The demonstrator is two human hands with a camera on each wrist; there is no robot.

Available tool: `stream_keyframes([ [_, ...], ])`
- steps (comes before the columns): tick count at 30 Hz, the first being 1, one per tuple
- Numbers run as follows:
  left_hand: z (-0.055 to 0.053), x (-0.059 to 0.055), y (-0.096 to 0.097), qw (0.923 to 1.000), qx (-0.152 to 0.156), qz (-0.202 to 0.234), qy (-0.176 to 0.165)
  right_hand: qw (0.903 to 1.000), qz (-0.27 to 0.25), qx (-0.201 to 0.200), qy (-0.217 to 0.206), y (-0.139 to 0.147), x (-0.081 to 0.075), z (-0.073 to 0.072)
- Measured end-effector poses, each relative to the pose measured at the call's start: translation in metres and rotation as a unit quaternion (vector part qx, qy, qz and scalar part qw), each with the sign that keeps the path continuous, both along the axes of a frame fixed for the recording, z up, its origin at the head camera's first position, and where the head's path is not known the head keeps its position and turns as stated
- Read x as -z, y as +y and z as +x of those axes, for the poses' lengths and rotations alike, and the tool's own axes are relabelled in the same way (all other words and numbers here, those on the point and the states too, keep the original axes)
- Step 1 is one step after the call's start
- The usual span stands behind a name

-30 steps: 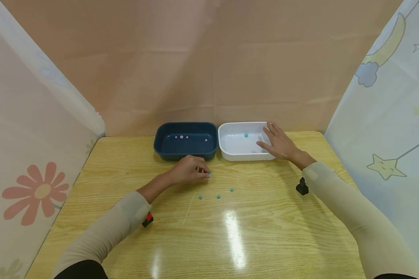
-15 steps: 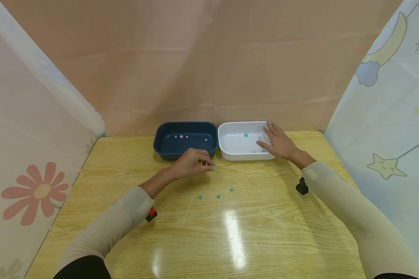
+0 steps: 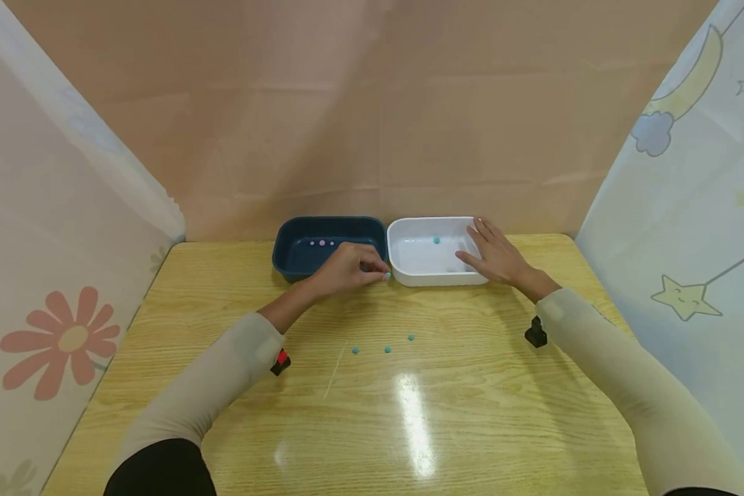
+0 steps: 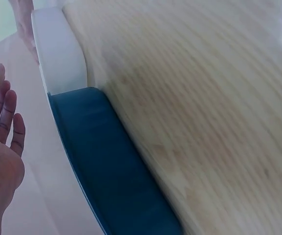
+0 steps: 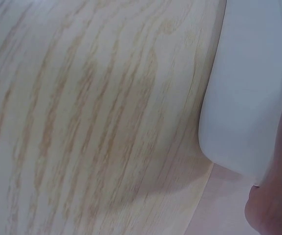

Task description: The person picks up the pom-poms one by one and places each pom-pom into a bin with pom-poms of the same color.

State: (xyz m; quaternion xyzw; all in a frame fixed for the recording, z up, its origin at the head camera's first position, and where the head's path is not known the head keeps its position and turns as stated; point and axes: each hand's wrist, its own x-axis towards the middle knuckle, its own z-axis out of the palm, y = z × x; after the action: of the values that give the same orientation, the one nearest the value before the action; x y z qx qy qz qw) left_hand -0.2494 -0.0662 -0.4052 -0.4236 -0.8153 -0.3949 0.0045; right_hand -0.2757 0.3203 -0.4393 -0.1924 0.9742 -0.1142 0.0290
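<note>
At the near corners where two trays stood side by side, I had the left hand [image 3: 349,270] pinching a blue bead [image 3: 387,275] between thumb and fingertips. The head view gave me that much; the left wrist view showed no bead, and I could not tell how firm the pinch was. The bead sat just by the near left corner of the white tray [image 3: 437,280], with the hand partly covering the dark tray [image 3: 291,262], where some pink beads [image 3: 322,243] lay. The right hand [image 3: 501,258] grasped nothing; its fingers lay spread over the white tray's right end, steadying it, I judged. Height seemed to me the first need: with the rim so near the fingertips, the bead wanted lifting clear of it before any move inward. I favoured a light, even pinch, since so small and round a thing could spring out if squeezed off centre. Parting the fingers low over the white tray's floor, near another bead [image 3: 437,240], looked likeliest to limit any bounce. I also reckoned the knuckles should clear the dark tray's edge. Three loose beads [image 3: 387,349] lay apart on the table [image 3: 490,413].
</note>
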Motion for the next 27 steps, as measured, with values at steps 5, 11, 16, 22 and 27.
stream_keyframes([
  [5, -0.007, -0.001, 0.007, 0.9998, -0.002, 0.018, -0.008, 1.0, 0.0, -0.001, 0.001, 0.002, 0.0, 0.0],
  [11, -0.016, 0.0, 0.016, 0.9994, -0.009, 0.035, 0.0, 1.0, -0.004, 0.0, 0.005, 0.004, 0.003, -0.001],
  [16, -0.023, 0.0, 0.022, 0.9985, -0.02, 0.052, -0.004, 0.9999, -0.008, 0.002, 0.011, 0.004, 0.006, -0.002],
  [22, -0.031, 0.0, 0.028, 0.998, -0.037, 0.052, -0.003, 0.9999, -0.008, 0.003, 0.013, 0.004, 0.006, -0.003],
  [27, -0.038, -0.001, 0.033, 0.9979, -0.045, 0.046, 0.003, 0.9999, -0.004, 0.002, 0.013, 0.004, 0.005, -0.003],
])
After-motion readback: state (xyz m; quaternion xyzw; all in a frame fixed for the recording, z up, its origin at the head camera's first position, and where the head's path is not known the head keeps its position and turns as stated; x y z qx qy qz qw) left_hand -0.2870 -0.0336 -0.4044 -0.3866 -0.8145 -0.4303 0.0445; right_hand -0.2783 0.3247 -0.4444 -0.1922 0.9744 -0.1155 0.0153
